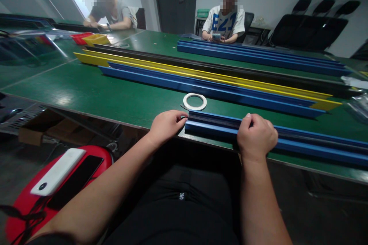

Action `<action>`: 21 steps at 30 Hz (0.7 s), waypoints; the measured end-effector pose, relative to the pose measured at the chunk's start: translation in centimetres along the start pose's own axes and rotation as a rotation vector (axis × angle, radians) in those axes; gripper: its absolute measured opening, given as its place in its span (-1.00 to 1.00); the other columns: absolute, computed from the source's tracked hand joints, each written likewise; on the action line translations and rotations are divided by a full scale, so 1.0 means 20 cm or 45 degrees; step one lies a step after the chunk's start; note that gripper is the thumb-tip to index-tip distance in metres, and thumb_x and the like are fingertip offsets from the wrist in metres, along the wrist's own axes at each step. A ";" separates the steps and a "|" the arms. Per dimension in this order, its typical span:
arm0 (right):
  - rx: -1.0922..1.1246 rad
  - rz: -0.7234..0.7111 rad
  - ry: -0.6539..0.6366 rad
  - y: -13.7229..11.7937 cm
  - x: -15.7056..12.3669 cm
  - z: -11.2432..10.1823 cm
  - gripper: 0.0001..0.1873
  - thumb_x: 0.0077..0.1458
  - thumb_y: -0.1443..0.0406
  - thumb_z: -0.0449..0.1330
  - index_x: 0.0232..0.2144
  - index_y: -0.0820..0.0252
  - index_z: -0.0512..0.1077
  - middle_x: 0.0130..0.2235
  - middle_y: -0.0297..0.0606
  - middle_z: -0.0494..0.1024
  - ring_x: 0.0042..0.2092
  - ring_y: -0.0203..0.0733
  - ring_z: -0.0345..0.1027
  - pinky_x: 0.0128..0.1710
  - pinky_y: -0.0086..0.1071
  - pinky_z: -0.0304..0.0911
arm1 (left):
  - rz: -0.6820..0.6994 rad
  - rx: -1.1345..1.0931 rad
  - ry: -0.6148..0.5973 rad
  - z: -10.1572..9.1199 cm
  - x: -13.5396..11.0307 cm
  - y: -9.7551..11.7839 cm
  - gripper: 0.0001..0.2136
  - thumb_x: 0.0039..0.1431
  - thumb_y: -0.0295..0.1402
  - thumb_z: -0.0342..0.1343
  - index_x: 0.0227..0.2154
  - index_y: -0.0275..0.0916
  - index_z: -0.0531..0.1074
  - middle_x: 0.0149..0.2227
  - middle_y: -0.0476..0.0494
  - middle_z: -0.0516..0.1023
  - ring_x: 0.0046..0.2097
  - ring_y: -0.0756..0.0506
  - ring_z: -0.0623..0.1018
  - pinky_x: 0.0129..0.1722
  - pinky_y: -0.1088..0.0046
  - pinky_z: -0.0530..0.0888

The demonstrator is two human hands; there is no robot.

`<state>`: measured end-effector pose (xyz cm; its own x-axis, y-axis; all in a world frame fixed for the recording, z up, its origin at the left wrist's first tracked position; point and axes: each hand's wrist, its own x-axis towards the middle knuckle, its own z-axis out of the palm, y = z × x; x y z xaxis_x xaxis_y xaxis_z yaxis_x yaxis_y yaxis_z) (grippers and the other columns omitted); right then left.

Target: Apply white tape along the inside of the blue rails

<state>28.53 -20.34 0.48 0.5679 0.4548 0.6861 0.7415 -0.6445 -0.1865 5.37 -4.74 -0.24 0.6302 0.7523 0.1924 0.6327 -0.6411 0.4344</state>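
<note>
Head view, and the green table (94, 95) fills the scene, with long rails laid side by side along it so each lies flat at full length: a far blue stack (258, 58), a black rail (230, 69), a yellow rail (92, 59), then another blue rail (207, 89). Across the far side sit a person in grey (115, 11) and a person in white (227, 21), both well apart from this work. Closest in, the near blue rail (316, 148) runs along the table's near edge within easy reach, a dark strip (218, 117) lying in its channel. Right hand (257, 138) is wrapped over it from above, fingers curled tight around it, a full clamp that I'd judge pins it to the table. Left hand (166, 124) sits at the rail's left end, fingers curled, tips touching the end; whether they pinch the strip there, I cannot tell. A white tape roll (194, 108) lies flat just beyond that end, touching neither hand.
</note>
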 end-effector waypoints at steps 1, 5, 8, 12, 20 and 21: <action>-0.002 0.004 -0.003 0.00 0.00 0.00 -0.66 0.24 0.19 -0.03 -0.52 0.16 0.36 -0.45 -0.24 0.45 -0.33 -0.19 0.20 -0.34 -0.29 -0.16 | 0.003 0.001 -0.005 0.00 0.00 0.00 -0.74 0.23 -0.14 0.06 -0.12 0.00 0.57 -0.32 -0.01 0.60 -0.30 -0.07 0.52 -0.36 0.44 0.29; 0.000 0.006 -0.011 0.00 0.00 0.00 -0.65 0.25 0.19 -0.04 -0.52 0.17 0.36 -0.44 -0.21 0.46 -0.33 -0.18 0.20 -0.34 -0.28 -0.16 | 0.011 -0.002 -0.016 0.01 0.01 -0.01 -0.74 0.23 -0.14 0.06 -0.11 0.01 0.57 -0.27 -0.01 0.62 -0.28 -0.07 0.53 -0.35 0.44 0.30; -0.008 -0.003 -0.003 0.00 0.00 0.00 -0.66 0.25 0.19 -0.03 -0.51 0.16 0.35 -0.43 -0.24 0.47 -0.32 -0.19 0.22 -0.33 -0.28 -0.14 | 0.022 0.003 -0.023 0.01 0.01 -0.02 -0.75 0.24 -0.14 0.05 -0.12 0.02 0.56 -0.23 -0.01 0.63 -0.24 -0.09 0.55 -0.33 0.43 0.31; -0.021 -0.006 -0.001 0.00 0.00 0.00 -0.67 0.26 0.18 -0.02 -0.50 0.14 0.35 -0.44 -0.25 0.46 -0.32 -0.18 0.23 -0.33 -0.28 -0.13 | 0.068 0.036 -0.032 0.01 0.01 -0.02 -0.73 0.26 -0.15 0.02 -0.10 0.01 0.56 -0.14 -0.03 0.64 -0.14 -0.13 0.56 -0.28 0.42 0.33; 0.019 0.012 -0.039 -0.01 0.00 -0.02 -0.65 0.27 0.20 -0.05 -0.50 0.15 0.36 -0.42 -0.20 0.47 -0.30 -0.14 0.23 -0.34 -0.28 -0.14 | 0.072 0.092 -0.011 0.01 0.02 -0.01 -0.73 0.27 -0.13 0.01 -0.12 0.02 0.58 -0.18 -0.04 0.65 -0.19 -0.14 0.57 -0.36 0.42 0.27; 0.024 0.012 -0.045 -0.01 0.00 -0.02 -0.65 0.27 0.21 -0.06 -0.50 0.15 0.36 -0.42 -0.19 0.47 -0.29 -0.14 0.23 -0.34 -0.28 -0.14 | 0.062 0.092 -0.003 0.01 0.02 0.00 -0.73 0.26 -0.13 0.02 -0.13 0.02 0.58 -0.19 -0.04 0.65 -0.20 -0.14 0.56 -0.37 0.42 0.26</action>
<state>28.19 -20.41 0.79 0.5870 0.4703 0.6590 0.7423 -0.6375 -0.2063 5.74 -4.39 -0.36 0.6622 0.7194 0.2096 0.6319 -0.6864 0.3598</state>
